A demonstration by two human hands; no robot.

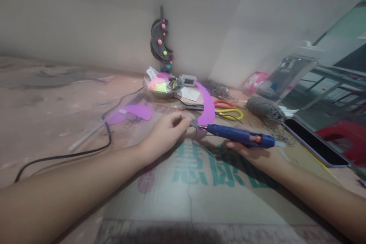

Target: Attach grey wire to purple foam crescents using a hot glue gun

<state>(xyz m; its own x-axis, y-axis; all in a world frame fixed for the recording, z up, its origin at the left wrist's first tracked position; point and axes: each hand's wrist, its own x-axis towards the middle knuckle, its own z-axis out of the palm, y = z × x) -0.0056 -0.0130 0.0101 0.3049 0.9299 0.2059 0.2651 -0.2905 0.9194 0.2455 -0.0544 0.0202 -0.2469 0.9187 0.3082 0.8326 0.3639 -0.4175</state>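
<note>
Near the middle of the view, my left hand [170, 129] pinches a small grey piece [194, 122] between thumb and fingertips; its exact kind is unclear. My right hand [254, 154] is wrapped under a blue hot glue gun [234, 132], whose metal tip points left and meets or nearly meets the grey piece. A clear glue stick end shows at the gun's rear. Just behind the tip, a curved purple crescent [208, 106] stands up. Another purple piece [137, 112] lies to the left of my left hand.
Beyond the hands are a bowl [162, 93] of colourful bits, red-handled scissors [225, 103] and yellow-handled scissors [233, 113]. Grey yarn [264, 109], a phone [316, 142] and a clear water container [286, 76] stand right. A black cord [65, 156] crosses the left; printed cardboard [160, 206] lies below.
</note>
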